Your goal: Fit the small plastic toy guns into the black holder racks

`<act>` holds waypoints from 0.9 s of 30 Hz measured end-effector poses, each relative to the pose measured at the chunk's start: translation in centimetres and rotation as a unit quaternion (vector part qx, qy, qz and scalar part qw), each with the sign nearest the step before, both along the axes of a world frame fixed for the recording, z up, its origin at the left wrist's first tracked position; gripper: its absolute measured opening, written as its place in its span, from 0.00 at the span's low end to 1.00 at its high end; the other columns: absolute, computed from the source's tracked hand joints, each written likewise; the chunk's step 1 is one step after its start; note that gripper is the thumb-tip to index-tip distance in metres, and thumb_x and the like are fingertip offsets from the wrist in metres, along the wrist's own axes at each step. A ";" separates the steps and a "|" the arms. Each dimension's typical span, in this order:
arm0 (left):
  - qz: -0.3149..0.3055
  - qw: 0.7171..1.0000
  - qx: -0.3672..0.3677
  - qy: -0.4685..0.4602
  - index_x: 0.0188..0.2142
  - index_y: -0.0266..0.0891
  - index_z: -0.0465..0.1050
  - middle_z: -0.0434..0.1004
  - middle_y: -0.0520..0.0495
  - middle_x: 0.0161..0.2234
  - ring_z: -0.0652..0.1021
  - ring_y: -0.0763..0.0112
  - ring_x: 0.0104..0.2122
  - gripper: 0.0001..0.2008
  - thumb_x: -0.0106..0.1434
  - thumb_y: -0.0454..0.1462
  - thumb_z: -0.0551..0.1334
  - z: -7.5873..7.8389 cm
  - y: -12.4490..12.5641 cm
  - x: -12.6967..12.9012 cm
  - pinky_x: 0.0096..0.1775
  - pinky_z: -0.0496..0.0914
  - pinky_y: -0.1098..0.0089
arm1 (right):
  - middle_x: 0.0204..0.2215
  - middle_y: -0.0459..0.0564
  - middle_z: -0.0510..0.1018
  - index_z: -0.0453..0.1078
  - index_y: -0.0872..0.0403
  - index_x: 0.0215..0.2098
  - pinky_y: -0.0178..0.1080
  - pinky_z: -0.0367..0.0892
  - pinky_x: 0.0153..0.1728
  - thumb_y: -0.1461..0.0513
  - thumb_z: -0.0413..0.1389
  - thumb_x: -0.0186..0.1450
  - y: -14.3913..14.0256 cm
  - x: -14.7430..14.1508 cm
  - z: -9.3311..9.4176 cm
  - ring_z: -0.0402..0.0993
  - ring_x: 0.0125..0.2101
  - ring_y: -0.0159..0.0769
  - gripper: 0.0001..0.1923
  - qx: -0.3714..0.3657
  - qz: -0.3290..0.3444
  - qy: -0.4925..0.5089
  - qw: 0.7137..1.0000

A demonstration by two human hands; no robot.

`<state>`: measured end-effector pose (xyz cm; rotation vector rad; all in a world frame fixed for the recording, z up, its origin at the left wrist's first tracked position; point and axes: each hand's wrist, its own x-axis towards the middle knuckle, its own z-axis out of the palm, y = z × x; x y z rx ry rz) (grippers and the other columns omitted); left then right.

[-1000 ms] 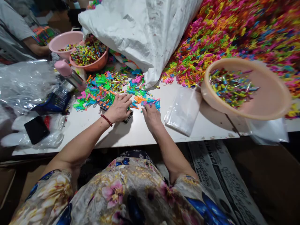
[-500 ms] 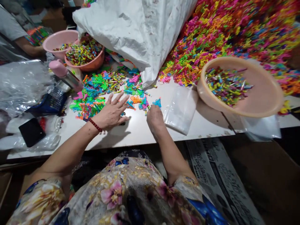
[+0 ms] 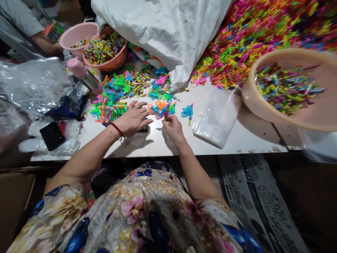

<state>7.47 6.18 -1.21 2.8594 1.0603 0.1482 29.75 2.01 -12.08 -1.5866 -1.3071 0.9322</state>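
Plastic pieces: bright little toy parts [image 3: 161,109] lie in a loose cluster on the white surface [image 3: 168,140], just ahead of both hands, in the head view — the only one I have.
Left hand: my left hand [image 3: 133,119] lies flat, fingers spread and gripping nothing, over a small dark object at the cluster's near edge.
Right hand: my right hand [image 3: 172,127] pinches one small piece between thumb and fingertips, just under the cluster.
Stray piece: a blue part [image 3: 187,111] sits apart, between the cluster and the clear bag [image 3: 217,117].
Around: a peach basin [image 3: 249,100] of coloured tubes stands to the right; a white sack [image 3: 168,31] behind; a co-worker's arm [image 3: 44,44] by the pink bowl [image 3: 75,33].
Risk: I judge the pinch slight — a slip could drop the piece off the near edge; a sweep of the flat palm might scatter the cluster.
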 end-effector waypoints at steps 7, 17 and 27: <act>0.013 0.997 -0.053 -0.050 0.48 0.39 0.77 0.80 0.40 0.52 0.65 0.51 0.67 0.25 0.77 0.45 0.42 0.1 0.1 0.0 0.67 0.51 0.44 | 0.30 0.43 0.75 0.66 0.49 0.38 0.41 0.76 0.34 0.51 0.60 0.61 -3.4 -6.7 -0.9 0.73 0.28 0.35 0.13 -0.015 0.055 0.201 0.978; 0.003 0.997 -0.056 -0.054 0.44 0.42 0.77 0.81 0.42 0.49 0.66 0.50 0.66 0.27 0.77 0.44 0.39 0.2 0.1 0.0 0.67 0.50 0.42 | 0.41 0.57 0.81 0.73 0.51 0.38 0.48 0.72 0.50 0.59 0.53 0.68 -2.8 -9.6 -2.8 0.76 0.43 0.46 0.07 0.089 0.144 -0.040 0.985; -0.007 0.994 -0.085 -0.064 0.46 0.42 0.78 0.82 0.44 0.48 0.64 0.50 0.67 0.28 0.78 0.45 0.39 0.3 0.2 -0.1 0.68 0.45 0.43 | 0.43 0.59 0.83 0.76 0.53 0.43 0.45 0.72 0.47 0.57 0.52 0.72 -1.5 -9.3 -3.2 0.78 0.42 0.47 0.13 0.099 0.187 -0.137 0.968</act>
